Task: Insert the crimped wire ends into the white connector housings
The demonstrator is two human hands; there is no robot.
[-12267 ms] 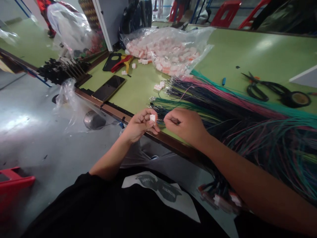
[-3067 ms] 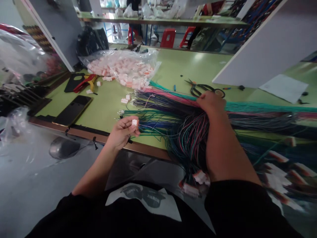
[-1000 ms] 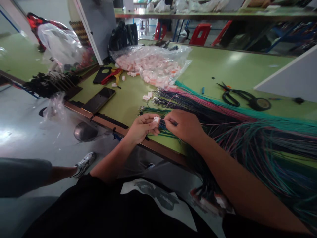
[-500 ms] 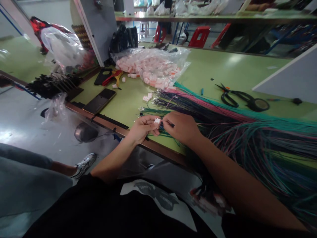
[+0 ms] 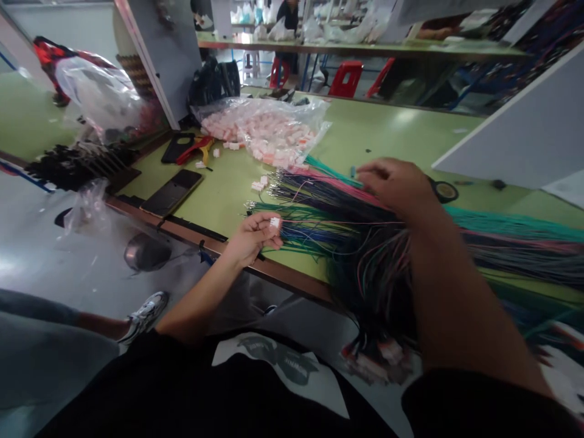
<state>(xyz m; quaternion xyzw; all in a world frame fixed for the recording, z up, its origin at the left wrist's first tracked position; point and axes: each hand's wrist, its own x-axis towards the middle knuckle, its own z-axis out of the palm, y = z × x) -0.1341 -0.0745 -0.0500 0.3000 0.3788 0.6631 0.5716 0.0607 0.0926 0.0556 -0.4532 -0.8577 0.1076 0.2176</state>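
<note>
Beside the left end of the wire bundle (image 5: 314,201), on its near side, the left grip (image 5: 255,237) is closed in a pinch, holding a small white connector (image 5: 275,223) with an orange side between thumb and fingers. The connector sits right at the fingertips, its orange side toward the bundle; thin wires, a pink wire (image 5: 337,222) among them, run rightward from it over the bundle. Above the bundle's middle, well apart from the connector, hangs the right grip (image 5: 395,182), its fingers loosely curled and blurred; whether it has hold of anything cannot be told.

Behind the bundle's left end rests a clear bag of pale connectors (image 5: 274,131), and just left of the bundle's metal tips lie loose connectors (image 5: 260,184). Farther left of the bundle is a dark phone (image 5: 172,193); behind the bundle lies a roll of tape (image 5: 444,191), all on the green surface (image 5: 396,137). Below the bundle, beneath the surface's edge, hangs a blurred cluster of connectors (image 5: 376,362).
</note>
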